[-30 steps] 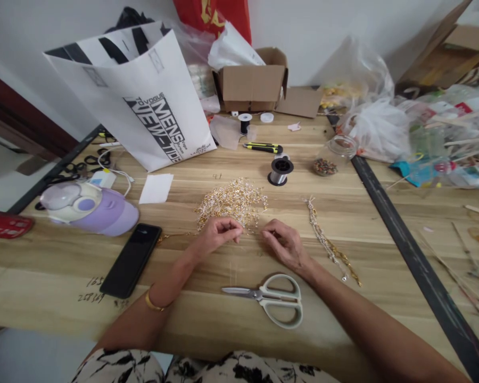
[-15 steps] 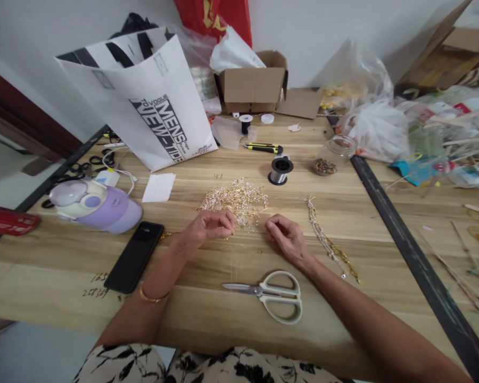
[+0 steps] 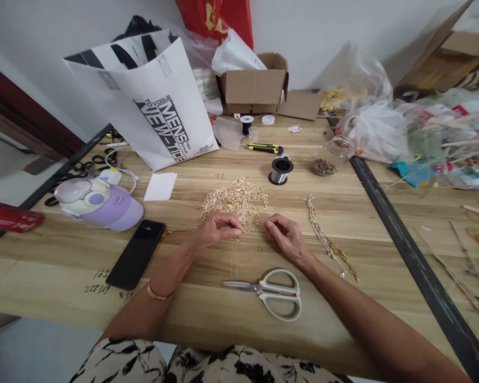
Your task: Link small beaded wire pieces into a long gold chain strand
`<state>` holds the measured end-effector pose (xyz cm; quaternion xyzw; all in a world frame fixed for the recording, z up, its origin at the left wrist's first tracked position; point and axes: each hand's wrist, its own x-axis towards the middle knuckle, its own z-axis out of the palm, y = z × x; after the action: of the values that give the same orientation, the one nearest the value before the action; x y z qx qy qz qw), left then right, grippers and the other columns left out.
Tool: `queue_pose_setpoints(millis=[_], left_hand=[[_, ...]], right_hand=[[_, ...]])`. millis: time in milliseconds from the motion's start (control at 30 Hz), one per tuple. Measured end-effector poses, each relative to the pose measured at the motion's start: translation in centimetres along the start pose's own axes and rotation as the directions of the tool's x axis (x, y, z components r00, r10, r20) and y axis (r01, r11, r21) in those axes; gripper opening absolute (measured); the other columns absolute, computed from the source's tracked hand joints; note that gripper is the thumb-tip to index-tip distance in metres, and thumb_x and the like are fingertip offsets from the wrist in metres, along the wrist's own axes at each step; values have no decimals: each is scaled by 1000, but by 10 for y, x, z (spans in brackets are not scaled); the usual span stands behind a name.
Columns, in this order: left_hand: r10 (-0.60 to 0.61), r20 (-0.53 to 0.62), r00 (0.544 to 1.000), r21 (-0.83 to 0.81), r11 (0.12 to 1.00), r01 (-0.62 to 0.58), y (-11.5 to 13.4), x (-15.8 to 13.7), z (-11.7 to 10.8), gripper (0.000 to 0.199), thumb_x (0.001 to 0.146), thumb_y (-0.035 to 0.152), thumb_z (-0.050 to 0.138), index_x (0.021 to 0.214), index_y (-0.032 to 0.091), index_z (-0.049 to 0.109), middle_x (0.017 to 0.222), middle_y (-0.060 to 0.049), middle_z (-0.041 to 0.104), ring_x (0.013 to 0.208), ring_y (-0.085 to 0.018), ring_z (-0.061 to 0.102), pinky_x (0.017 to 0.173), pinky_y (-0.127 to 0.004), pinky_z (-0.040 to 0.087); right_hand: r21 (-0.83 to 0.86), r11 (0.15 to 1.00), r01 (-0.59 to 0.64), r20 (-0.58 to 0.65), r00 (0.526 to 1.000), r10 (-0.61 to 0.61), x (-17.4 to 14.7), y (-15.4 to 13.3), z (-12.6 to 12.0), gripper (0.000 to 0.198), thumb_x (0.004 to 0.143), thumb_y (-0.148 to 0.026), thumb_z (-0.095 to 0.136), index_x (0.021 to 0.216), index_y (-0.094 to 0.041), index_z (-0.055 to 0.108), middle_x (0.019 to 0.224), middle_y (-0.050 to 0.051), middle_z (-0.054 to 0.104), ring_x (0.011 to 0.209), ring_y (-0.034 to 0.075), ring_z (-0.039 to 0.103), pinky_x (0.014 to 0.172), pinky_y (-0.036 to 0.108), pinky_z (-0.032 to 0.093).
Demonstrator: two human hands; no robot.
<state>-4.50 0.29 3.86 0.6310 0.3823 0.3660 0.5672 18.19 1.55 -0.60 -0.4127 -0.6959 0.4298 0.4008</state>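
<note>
At the center of the frame, the left hand (image 3: 217, 227) pinches a tiny gold piece (image 3: 238, 239) between thumb and forefinger, overlapping the near edge of a gold-and-clear bead pile (image 3: 235, 197). The right hand (image 3: 285, 234), just right of center, has curled fingers, thumb against forefinger; whether they grip anything I cannot tell. White-handled scissors (image 3: 258, 289) lie between the forearms, lower center, blades pointing left. A black smartphone (image 3: 136, 254) sits near the left forearm, with a purple-and-cream bottle (image 3: 117, 210) on its side beyond it, left of frame. Beaded strands (image 3: 323, 236) lie right of the right hand. Above the pile are a wire spool (image 3: 280, 173) and a yellow-black utility knife (image 3: 264, 148); a white shopping bag (image 3: 143, 106) fills the upper left, and knotted plastic bags (image 3: 377, 130) crowd the upper right.
</note>
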Motion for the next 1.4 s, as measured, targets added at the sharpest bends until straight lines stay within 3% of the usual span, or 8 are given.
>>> queue_pose_setpoints(millis=[433,633,800,933,1133,1267,1400], left_hand=[[-109,-16,994,2,994,109,3,0,5,20,73,30,68,73,11,67,68,-4,65,66,-12,58,65,-23,45],[-80,-31,996,-38,996,79,4,-1,-6,17,71,28,70,72,12,67,69,-3,64,65,-11,56,64,-24,43],[21,12,1000,-109,994,-20,4,-3,-13,18,69,30,72,67,13,68,68,-4,62,69,-13,55,68,-27,44],[36,90,995,-137,990,-24,9,-5,-15,19,68,34,72,66,16,68,70,-4,61,68,-13,54,66,-28,44],[-22,395,919,14,1000,18,14,-6,-4,19,73,34,68,71,15,69,76,-8,66,73,-15,60,71,-28,46],[-132,375,918,201,978,59,11,-7,24,18,77,29,63,76,12,68,72,-7,67,66,-13,58,64,-24,44],[-110,216,970,386,922,19,2,-9,53,14,79,23,59,77,12,67,72,-5,66,64,-12,55,59,-22,42]], right_hand=[[-10,1000,2,18,1000,-2,0,0,1,27,87,-38,48,73,-16,56,59,0,50,54,11,44,49,23,35],[-25,1000,4,32,999,-3,0,0,1,27,88,-37,48,73,-16,55,59,0,50,54,11,44,49,23,35],[-11,1000,5,25,1000,-5,0,1,1,27,87,-37,48,73,-16,56,60,0,51,55,12,45,49,22,36],[-8,1000,7,27,1000,-6,0,4,2,28,88,-39,48,74,-16,56,59,0,50,54,12,45,48,22,37],[-15,1000,4,22,1000,-4,0,3,1,26,88,-38,48,73,-16,55,58,0,50,53,11,44,48,22,35],[-33,999,18,32,999,-17,1,1,1,25,88,-35,49,72,-16,55,60,-1,50,53,10,42,48,22,34],[-44,999,21,48,999,-19,1,0,2,26,88,-34,48,71,-16,54,60,-1,49,53,10,42,49,22,34]])
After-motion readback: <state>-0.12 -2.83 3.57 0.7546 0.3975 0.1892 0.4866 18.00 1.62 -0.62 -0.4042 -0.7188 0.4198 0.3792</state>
